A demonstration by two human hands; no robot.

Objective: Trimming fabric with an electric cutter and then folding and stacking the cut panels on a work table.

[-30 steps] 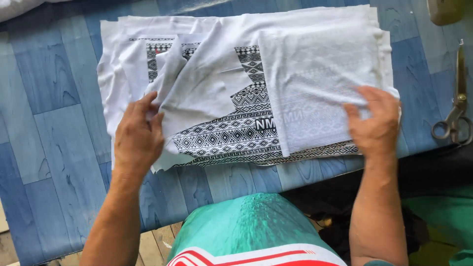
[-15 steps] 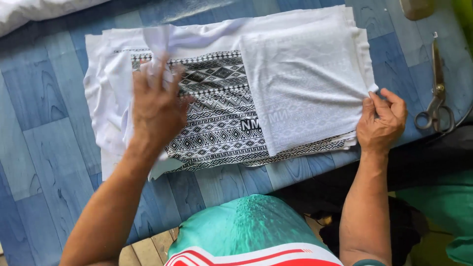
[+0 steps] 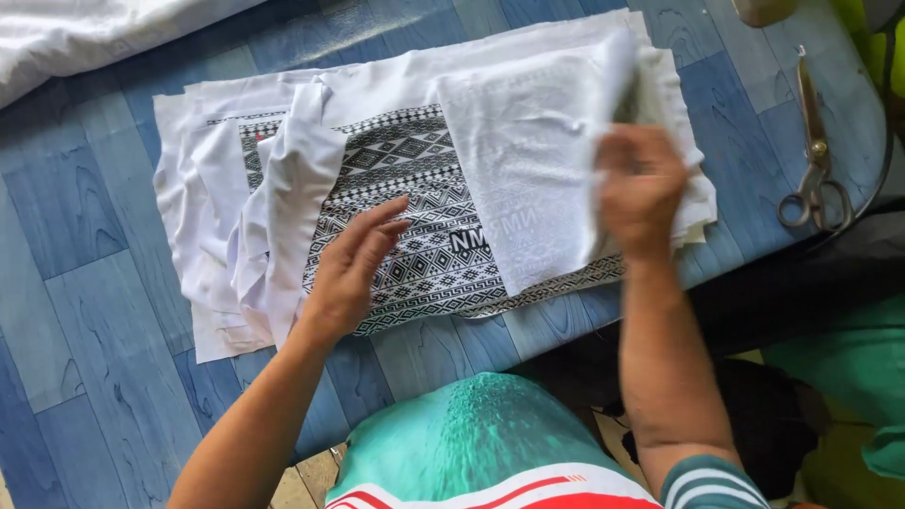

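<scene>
While the left hand (image 3: 351, 273) lies open on patterned cloth (image 3: 415, 198), the blurred right hand's (image 3: 641, 188) grip seemingly pinches white fabric (image 3: 528, 160).

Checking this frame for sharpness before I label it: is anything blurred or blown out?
Head view: the right hand is motion-blurred where it lifts the white cloth; the left hand and patterned fabric are sharp; the scissors are crisp; daylight is even, without harsh glare.
</scene>
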